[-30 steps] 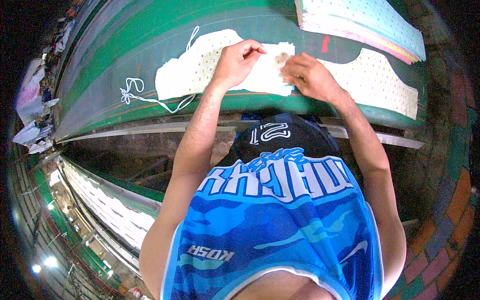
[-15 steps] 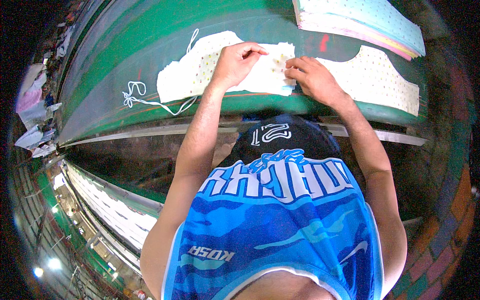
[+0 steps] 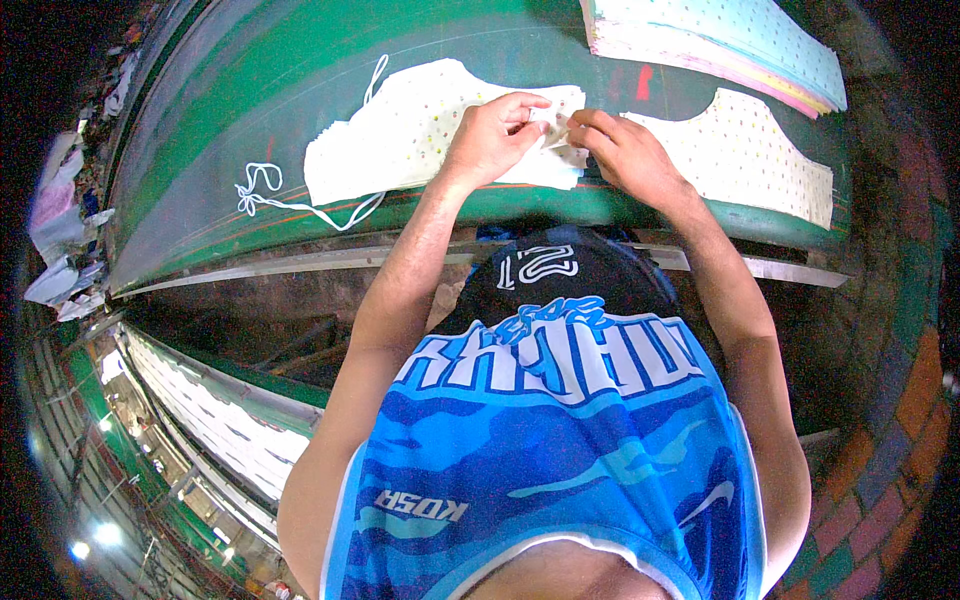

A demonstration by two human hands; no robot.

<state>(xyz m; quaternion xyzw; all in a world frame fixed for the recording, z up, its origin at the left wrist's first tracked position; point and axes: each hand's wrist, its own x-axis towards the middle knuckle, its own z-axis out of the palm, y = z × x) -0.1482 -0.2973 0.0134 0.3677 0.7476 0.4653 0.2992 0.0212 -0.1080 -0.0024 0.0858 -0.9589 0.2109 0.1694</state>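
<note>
A stack of white cut fabric pieces [image 3: 385,135] with small coloured dots lies on the green table before me. At its right end, my left hand [image 3: 488,145] is closed in a pinch on the top fabric, which is creased between my hands. My right hand [image 3: 638,160] is curled at the same edge, its thumb and fingertips close together by the fabric; what they hold, if anything, is hidden. From under the stack a thin white cord [image 3: 310,208] trails left into a loose knot, and a loop of it shows behind.
Another white dotted fabric stack [image 3: 755,150] lies to the right, with a curved cutout. Farther back rests a thick pile of light blue, pink and yellow fabric [image 3: 720,50]. The green table [image 3: 240,90] has a metal rail [image 3: 300,265] along its near edge. Scraps [image 3: 65,225] hang at left.
My left hand has moved right along the stack, nearer my right hand. The fabric's right edge is now gathered and creased between them.
</note>
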